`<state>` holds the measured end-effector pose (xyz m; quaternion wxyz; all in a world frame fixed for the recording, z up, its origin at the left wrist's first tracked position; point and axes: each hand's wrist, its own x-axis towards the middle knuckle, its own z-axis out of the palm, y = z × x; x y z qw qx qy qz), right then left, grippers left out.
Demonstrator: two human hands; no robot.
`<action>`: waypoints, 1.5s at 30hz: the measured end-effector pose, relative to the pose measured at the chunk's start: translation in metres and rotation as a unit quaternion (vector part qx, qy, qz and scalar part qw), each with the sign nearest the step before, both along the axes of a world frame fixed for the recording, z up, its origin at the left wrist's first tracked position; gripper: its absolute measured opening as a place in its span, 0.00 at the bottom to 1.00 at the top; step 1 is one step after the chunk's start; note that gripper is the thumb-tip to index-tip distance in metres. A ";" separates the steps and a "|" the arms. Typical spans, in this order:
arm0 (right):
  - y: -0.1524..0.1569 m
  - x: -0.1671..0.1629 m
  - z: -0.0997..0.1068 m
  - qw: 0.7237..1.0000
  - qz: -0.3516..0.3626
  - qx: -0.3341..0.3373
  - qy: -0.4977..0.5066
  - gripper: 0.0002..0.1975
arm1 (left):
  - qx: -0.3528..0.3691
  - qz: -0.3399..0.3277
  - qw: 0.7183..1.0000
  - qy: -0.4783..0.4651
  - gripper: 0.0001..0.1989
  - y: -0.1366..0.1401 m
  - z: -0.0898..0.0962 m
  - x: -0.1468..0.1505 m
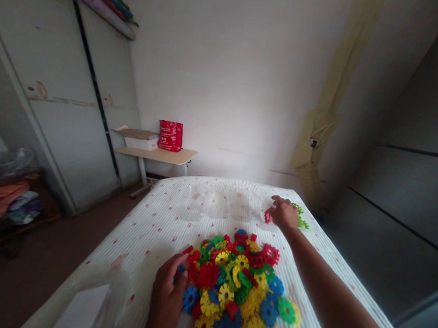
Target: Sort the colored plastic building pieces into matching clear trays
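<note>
A pile of plastic snowflake discs (234,287) in red, yellow, blue and green lies on the bed. At its left edge is my left hand (166,291), thumb and fingers curled about a blue snowflake disc (179,270). My right hand (284,212) reaches past the pile, over the right end of a row of clear plastic containers (217,203). Its fingers are apart, just above a red snowflake piece (268,216). Light green pieces (301,217) sit right beside that hand, partly hidden behind it.
A white box-like object (82,308) stands at the near left of the patterned bedsheet (141,243). Beyond the bed, a small table (168,156) bears a red bag (170,135) and a white box (141,143). Sliding wardrobe doors (73,141) line the left.
</note>
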<state>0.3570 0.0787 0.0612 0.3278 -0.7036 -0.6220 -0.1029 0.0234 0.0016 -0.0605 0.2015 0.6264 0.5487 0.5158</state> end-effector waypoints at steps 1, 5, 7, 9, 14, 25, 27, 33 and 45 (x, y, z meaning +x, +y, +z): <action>0.000 0.000 0.000 1.000 0.002 0.001 -0.006 0.16 | -0.003 -0.002 1.000 -0.005 0.18 0.000 0.000 0.000; -0.013 -0.002 -0.003 0.999 0.026 0.013 -0.044 0.12 | -0.004 -0.005 1.000 -0.013 0.17 -0.002 0.003 -0.001; -0.030 -0.003 -0.009 0.993 0.065 0.041 -0.091 0.10 | 0.001 -0.011 1.000 -0.015 0.17 -0.004 0.005 0.000; -0.053 -0.004 -0.020 0.983 0.120 0.070 -0.121 0.10 | 0.003 -0.012 1.000 -0.013 0.17 -0.006 0.006 0.000; -0.104 0.004 -0.063 0.972 0.193 0.078 -0.107 0.07 | 0.018 0.006 1.000 0.002 0.16 -0.008 0.007 0.002; -0.106 0.015 -0.098 0.991 0.122 0.054 0.007 0.12 | 0.008 -0.055 0.990 0.130 0.14 -0.002 0.065 0.039; -0.107 0.014 -0.098 0.992 0.121 0.043 0.017 0.12 | 0.003 -0.071 0.977 0.200 0.11 -0.006 0.078 0.052; -0.107 0.011 -0.098 0.994 0.106 0.032 0.008 0.12 | -0.015 -0.023 0.932 0.362 0.12 -0.021 0.084 0.077; -0.104 0.011 -0.103 0.994 0.112 -0.004 -0.002 0.10 | 0.030 -0.080 0.952 0.294 0.05 -0.021 0.059 0.075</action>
